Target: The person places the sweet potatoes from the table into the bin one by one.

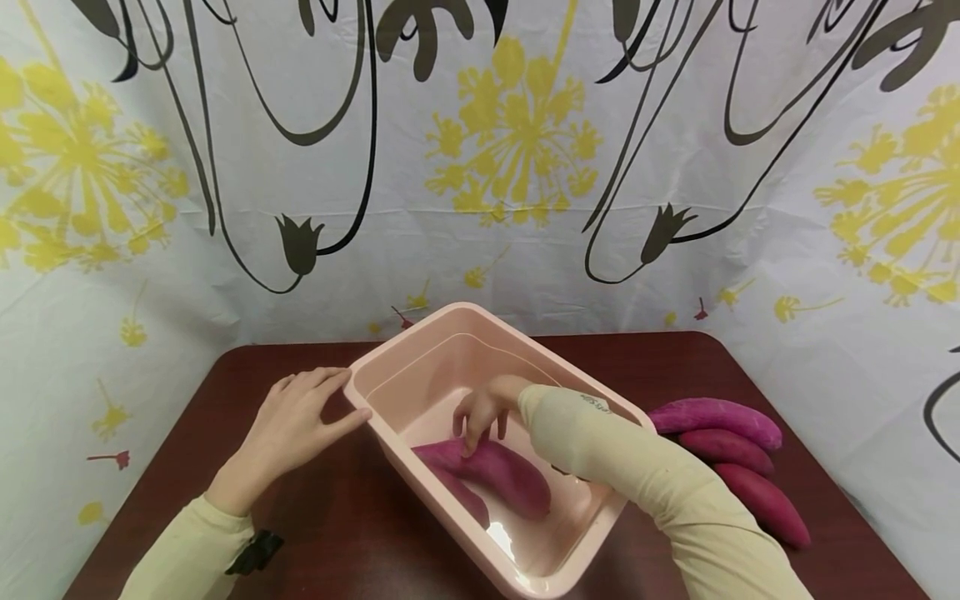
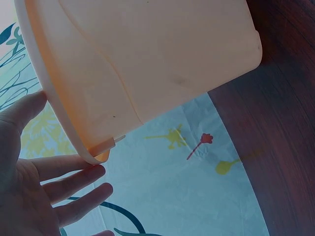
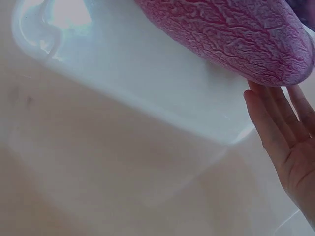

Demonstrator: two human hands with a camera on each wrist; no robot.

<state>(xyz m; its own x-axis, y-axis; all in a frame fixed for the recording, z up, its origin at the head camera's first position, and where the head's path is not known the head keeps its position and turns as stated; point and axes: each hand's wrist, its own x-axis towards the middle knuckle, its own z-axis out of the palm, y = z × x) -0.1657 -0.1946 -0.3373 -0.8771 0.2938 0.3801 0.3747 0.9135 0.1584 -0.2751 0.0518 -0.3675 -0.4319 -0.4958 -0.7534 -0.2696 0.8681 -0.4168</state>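
A pink plastic tub (image 1: pixel 420 467) stands at an angle on the table. Inside lie two purple sweet potatoes, one a large sweet potato (image 1: pixel 510 479), the other partly hidden beside it. My right hand (image 1: pixel 483 412) reaches down into the tub, its fingertips at the narrower end of the large one. In the right wrist view, its fingers are fairly straight against the end of a wrinkled sweet potato (image 3: pixel 231 39). My left hand (image 1: pixel 296 425) rests at the tub's left corner, thumb and fingers spread along the rim (image 2: pixel 56 110).
Right of the tub, three more sweet potatoes lie side by side on the dark red table (image 1: pixel 322 533): a purple one (image 1: pixel 720 419), a darker one (image 1: pixel 727 450) and a red one (image 1: pixel 765 504). A patterned white cloth (image 1: pixel 480 267) hangs behind the table and along its sides.
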